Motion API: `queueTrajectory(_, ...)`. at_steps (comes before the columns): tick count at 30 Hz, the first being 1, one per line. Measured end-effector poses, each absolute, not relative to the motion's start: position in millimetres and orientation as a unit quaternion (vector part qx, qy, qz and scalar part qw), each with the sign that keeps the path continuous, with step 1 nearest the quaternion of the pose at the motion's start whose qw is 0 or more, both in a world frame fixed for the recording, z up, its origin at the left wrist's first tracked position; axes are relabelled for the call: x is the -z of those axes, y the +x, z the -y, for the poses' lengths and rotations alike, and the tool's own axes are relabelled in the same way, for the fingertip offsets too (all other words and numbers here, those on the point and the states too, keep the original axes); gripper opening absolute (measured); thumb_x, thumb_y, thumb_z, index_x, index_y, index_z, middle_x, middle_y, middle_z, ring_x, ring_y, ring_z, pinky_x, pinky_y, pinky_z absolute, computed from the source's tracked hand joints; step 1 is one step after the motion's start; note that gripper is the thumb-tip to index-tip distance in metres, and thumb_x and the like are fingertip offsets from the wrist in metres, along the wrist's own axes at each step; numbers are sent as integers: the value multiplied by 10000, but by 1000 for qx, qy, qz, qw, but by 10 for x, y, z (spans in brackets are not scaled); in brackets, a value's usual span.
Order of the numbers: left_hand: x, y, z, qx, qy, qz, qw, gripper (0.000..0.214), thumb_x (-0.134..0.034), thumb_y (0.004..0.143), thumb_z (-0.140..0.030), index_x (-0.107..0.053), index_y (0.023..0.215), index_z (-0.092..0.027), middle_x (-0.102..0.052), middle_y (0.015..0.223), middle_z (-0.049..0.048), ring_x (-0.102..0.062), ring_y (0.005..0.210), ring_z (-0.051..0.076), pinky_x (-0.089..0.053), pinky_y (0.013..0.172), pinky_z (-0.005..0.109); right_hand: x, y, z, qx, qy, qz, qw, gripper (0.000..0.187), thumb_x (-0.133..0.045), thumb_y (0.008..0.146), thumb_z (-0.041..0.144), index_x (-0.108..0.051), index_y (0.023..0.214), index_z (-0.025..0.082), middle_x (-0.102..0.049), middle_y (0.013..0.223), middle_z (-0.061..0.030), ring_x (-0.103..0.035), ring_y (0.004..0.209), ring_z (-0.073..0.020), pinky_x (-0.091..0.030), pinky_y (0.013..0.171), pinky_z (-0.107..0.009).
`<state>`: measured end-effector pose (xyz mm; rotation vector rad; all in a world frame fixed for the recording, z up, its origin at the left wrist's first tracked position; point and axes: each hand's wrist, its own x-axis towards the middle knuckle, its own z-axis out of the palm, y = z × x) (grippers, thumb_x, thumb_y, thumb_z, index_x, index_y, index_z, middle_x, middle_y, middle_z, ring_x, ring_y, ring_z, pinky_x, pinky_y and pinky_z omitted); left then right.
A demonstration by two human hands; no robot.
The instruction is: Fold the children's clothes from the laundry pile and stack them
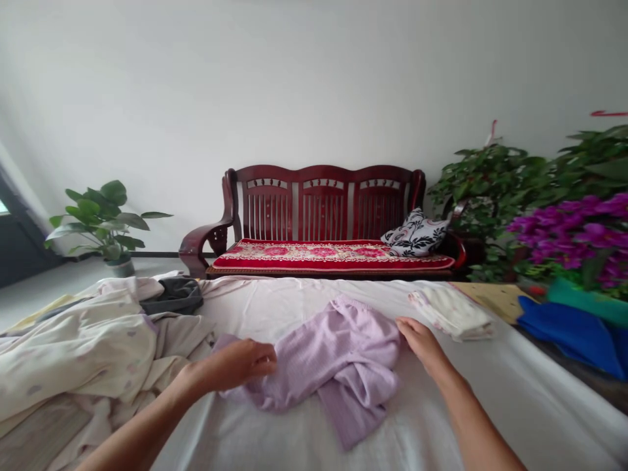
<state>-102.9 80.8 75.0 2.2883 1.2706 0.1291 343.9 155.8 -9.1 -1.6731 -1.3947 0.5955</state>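
Note:
A pair of lavender trousers point(328, 353) lies crumpled on the white-covered table point(275, 445). Its gathered elastic waistband is toward the back, and one leg folds toward me. Over the leg at the left is my left hand point(245, 361), its fingers loosely bent and nothing visible in them. My right hand point(419, 337) is at the right edge of the trousers, with fingers stretched out by the cloth near the waistband; whether they touch it is hard to tell.
Loose clothes point(88, 347) are heaped at the left. A folded white garment point(451, 313) lies at the back right, beside a yellowish board point(490, 299) and blue cloth point(572, 333). Purple flowers point(579, 229) stand right. Behind are a wooden bench point(324, 203) and a potted plant point(108, 222).

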Motion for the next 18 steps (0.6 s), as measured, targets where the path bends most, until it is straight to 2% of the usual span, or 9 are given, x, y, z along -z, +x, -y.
queueTrajectory(2, -724, -938, -965, -82, 840, -478, 242, 266, -481, 916, -360, -721, 966, -257, -737, 834, -6, -659, 745, 173, -396, 644, 247, 126, 3429, -1585, -209, -711, 557, 374, 550, -478, 828, 520, -687, 1158, 132, -709, 1215, -187, -642, 1161, -315, -471, 988, -428)
queueTrajectory(5, -628, -767, -1216, -117, 835, -485, 232, 271, -498, 881, -321, -732, 961, -212, -735, 853, 13, -647, 762, 175, -409, 662, 248, 89, 3375, -1570, -181, -770, 542, 283, 617, -462, 871, 528, -604, 1301, 109, -659, 1281, -220, -614, 1198, -338, -448, 991, -445)
queueTrajectory(8, -524, -551, -1392, -152, 823, -489, 246, 267, -508, 846, -285, -741, 933, -190, -742, 857, 20, -655, 786, 179, -428, 694, 252, 52, 3311, -1528, -178, -789, 552, 202, 524, -486, 877, 491, -619, 1273, 174, -667, 1281, -177, -626, 1176, -336, -458, 939, -431)
queueTrajectory(10, -485, -386, -1440, -181, 813, -484, 270, 262, -522, 820, -263, -748, 925, -184, -749, 861, 23, -663, 794, 183, -440, 702, 256, 51, 3287, -1515, -196, -781, 559, 200, 424, -531, 848, 442, -660, 1173, 203, -704, 1212, -147, -650, 1126, -321, -464, 906, -406)
queueTrajectory(13, -471, -130, -1424, -226, 786, -466, 337, 260, -551, 791, -252, -751, 933, -167, -742, 806, 29, -669, 767, 189, -462, 698, 267, 41, 3260, -1525, -201, -759, 549, 287, 306, -588, 773, 390, -675, 998, 202, -735, 1082, -122, -672, 1046, -295, -474, 877, -371)
queueTrajectory(16, -475, 93, -1346, -277, 729, -456, 429, 285, -581, 797, -289, -738, 981, -138, -726, 761, 43, -674, 735, 201, -484, 674, 286, -77, 3134, -1509, -234, -694, 501, 462, 272, -628, 692, 368, -641, 912, 207, -735, 951, -87, -680, 951, -281, -500, 827, -356)
queueTrajectory(18, -490, 211, -1275, -322, 693, -441, 470, 341, -616, 814, -340, -720, 1059, -126, -742, 860, 78, -688, 801, 221, -507, 705, 309, -233, 2942, -1437, -298, -613, 457, 572, 315, -664, 670, 370, -626, 941, 213, -730, 920, -61, -678, 901, -268, -516, 785, -346)
